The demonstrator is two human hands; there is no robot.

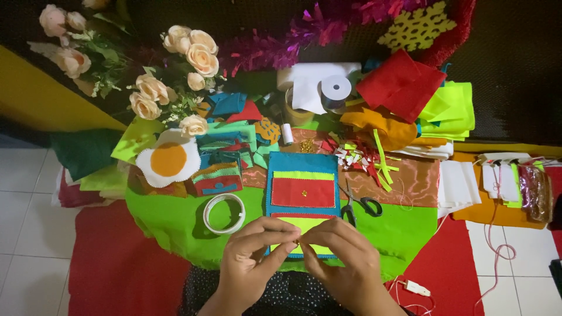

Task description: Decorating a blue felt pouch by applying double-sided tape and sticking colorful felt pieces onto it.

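At the near edge of the green counter (175,225) I see my left hand (253,257) and right hand (342,257) meeting over the lower yellow panel of a blue felt piece (303,193). Both grips are pinched together on something tiny and gold-looking between the fingertips (291,239), too small to name; it sits right on that yellow panel. Judging progress from the felt piece: a yellow strip and a red panel are already mounted, and the red one carries a small gold ornament at its centre, while the bottom yellow panel shows none fixed yet, so I judge the work is past the middle with this last panel left. Scissors (360,206) lie just right of the felt piece, a tape ring (224,213) just left. A felt fried egg (168,159) and felt scraps (363,158) lie farther back. As for containers, I make out only a clear packet (535,190) at far right, its contents reddish and unclear.
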